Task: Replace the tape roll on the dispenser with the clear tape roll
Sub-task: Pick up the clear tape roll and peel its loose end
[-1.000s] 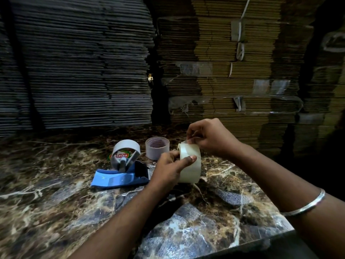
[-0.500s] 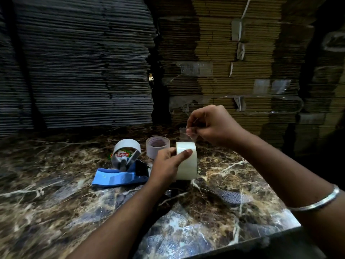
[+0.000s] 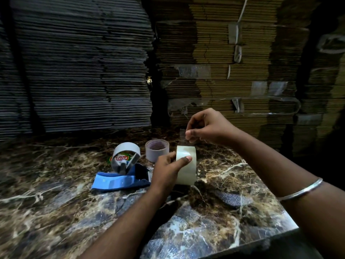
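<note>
My left hand [image 3: 168,169] grips the clear tape roll [image 3: 187,167], held upright above the marble table [image 3: 224,212]. Just above the roll, my right hand [image 3: 207,127] pinches the loose end of the clear tape [image 3: 182,134], and a short strip stretches up from the roll. To the left lies the blue tape dispenser [image 3: 119,181] on its side, with a white roll [image 3: 125,153] still mounted on its hub. A red and green label shows on the dispenser.
A pale, nearly spent tape roll [image 3: 157,150] stands on end behind the dispenser. Tall stacks of flattened cardboard [image 3: 233,62] rise along the back of the table. The table's front right corner [image 3: 296,226] is close to my right forearm.
My right hand has risen from the roll with the tape end pinched, peeling a short strip upward. My left hand has held the roll nearly still.
</note>
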Action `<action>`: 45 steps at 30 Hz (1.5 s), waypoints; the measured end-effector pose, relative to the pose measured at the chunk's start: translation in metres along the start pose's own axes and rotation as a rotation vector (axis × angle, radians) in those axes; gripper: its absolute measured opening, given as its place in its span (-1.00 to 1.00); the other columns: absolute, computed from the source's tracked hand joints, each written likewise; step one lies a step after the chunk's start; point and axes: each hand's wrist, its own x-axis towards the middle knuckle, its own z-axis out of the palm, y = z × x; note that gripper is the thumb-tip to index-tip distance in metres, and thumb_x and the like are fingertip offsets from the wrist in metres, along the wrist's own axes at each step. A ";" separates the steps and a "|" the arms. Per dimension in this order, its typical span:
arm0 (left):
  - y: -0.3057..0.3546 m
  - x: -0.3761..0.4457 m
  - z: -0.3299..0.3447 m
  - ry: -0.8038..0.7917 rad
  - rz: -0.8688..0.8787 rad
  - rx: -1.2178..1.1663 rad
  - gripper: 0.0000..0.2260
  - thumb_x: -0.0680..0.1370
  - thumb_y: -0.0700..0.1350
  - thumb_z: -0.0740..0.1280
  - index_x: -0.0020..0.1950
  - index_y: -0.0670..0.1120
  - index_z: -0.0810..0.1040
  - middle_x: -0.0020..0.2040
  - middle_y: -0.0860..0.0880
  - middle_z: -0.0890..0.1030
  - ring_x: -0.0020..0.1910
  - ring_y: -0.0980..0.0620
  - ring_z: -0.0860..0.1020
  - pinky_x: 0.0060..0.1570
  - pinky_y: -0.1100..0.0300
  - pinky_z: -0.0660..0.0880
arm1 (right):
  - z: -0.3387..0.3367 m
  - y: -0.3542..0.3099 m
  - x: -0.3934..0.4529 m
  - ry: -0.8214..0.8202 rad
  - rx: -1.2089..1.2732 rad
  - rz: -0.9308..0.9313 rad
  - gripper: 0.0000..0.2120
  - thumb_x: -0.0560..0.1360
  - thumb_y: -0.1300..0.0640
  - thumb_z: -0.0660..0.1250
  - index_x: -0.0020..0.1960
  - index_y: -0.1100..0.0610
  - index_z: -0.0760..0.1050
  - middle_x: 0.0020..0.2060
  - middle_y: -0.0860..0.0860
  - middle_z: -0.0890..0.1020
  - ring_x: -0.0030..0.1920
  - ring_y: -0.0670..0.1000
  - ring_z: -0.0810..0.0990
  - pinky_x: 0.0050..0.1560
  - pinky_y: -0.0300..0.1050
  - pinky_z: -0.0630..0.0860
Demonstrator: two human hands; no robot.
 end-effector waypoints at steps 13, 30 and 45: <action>-0.003 0.004 0.002 0.077 -0.051 0.014 -0.60 0.50 0.16 0.36 -0.37 -0.12 0.58 -0.35 -0.12 0.57 -0.31 -0.07 0.54 -0.24 0.06 0.41 | 0.005 0.003 0.003 -0.028 0.264 0.178 -0.86 0.46 0.33 0.44 -0.03 0.40 0.61 -0.16 0.28 0.72 -0.19 0.11 0.74 -0.21 -0.12 0.67; -0.001 -0.001 0.004 0.105 -0.033 0.117 -0.59 0.52 0.11 0.36 -0.35 -0.19 0.58 -0.34 -0.10 0.57 -0.29 -0.06 0.51 -0.26 0.09 0.37 | 0.008 0.017 0.011 0.000 0.536 0.364 -0.82 0.45 0.43 0.27 -0.07 0.19 0.47 -0.33 0.13 0.56 -0.40 0.05 0.65 -0.19 0.03 0.54; 0.002 -0.003 0.008 0.143 -0.055 0.058 -0.56 0.49 0.14 0.35 -0.26 -0.26 0.62 -0.28 -0.20 0.67 -0.29 -0.13 0.60 -0.27 -0.04 0.53 | 0.099 0.025 -0.046 0.600 0.746 0.490 -0.51 0.22 -0.17 0.41 0.05 0.05 0.47 -0.02 0.13 0.63 -0.02 0.18 0.62 0.00 0.24 0.57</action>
